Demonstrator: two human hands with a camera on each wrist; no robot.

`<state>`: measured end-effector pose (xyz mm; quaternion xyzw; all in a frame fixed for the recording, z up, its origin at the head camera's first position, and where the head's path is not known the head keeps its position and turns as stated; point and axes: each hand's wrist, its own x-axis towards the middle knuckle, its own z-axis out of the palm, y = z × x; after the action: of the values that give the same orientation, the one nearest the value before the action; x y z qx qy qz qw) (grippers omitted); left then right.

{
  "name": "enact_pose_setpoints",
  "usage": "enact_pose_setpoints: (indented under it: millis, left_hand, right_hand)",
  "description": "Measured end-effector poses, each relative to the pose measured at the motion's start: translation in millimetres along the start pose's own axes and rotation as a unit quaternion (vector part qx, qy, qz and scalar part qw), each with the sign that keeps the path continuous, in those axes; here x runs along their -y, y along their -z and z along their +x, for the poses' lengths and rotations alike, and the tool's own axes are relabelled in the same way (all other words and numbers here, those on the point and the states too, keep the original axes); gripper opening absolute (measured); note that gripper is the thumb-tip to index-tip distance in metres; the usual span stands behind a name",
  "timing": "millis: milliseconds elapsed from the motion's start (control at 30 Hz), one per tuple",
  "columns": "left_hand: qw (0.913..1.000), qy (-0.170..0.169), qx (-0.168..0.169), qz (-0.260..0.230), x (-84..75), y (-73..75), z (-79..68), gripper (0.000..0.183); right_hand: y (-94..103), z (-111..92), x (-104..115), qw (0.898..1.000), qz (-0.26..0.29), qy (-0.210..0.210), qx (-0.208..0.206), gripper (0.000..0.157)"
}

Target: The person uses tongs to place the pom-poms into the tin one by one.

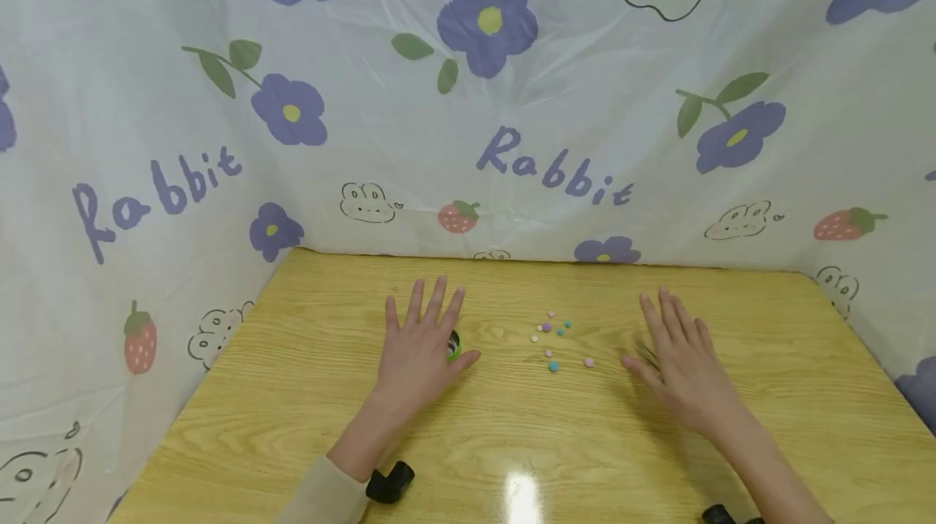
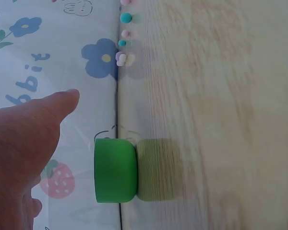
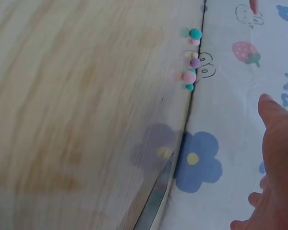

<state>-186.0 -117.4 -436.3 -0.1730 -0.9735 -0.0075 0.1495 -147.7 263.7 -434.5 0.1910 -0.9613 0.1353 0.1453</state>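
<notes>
Small round pastel and teal balls (image 1: 546, 327) lie between the left hand (image 1: 415, 353) and right hand (image 1: 686, 365), both spread, grasping nothing.
A smooth round green container (image 2: 116, 170) sits at the balls' nine o'clock, a slim pointed metal tool (image 3: 157, 194) near three; lifting straight up would likely leave the balls undisturbed. The left hand partly hides the container, its contents unclear; the right-wrist view crops the tool.

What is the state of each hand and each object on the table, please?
Left hand: raised, fingers spread, holding nothing.
Right hand: fingers extended, holding nothing.
Green container: upright on the table; contents unclear.
Small balls: loose, scattered between the hands.
Pointed metal tool: not held, partly out of view; whether open or closed, cannot tell.
</notes>
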Motion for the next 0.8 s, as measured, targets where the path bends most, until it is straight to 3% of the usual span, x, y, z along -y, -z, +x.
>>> enact_pose_setpoints:
  millis: [400,567,800]
  left_hand:
    - [0.9972,0.025,0.034,-0.061,11.1,-3.7,-6.6,0.103]
    - [0.9914,0.043,0.054,-0.111,17.0,-7.3,-10.0,0.104]
    - [0.9834,0.068,0.051,-0.160,28.6,-16.3,-15.3,0.105]
  right_hand:
    - [4.7,-12,-28,0.998,0.052,-0.027,0.037,0.096]
    - [5.9,-19,-38,0.992,0.094,-0.060,0.066,0.096]
    - [2.8,-29,-44,0.981,0.145,-0.095,0.087,0.095]
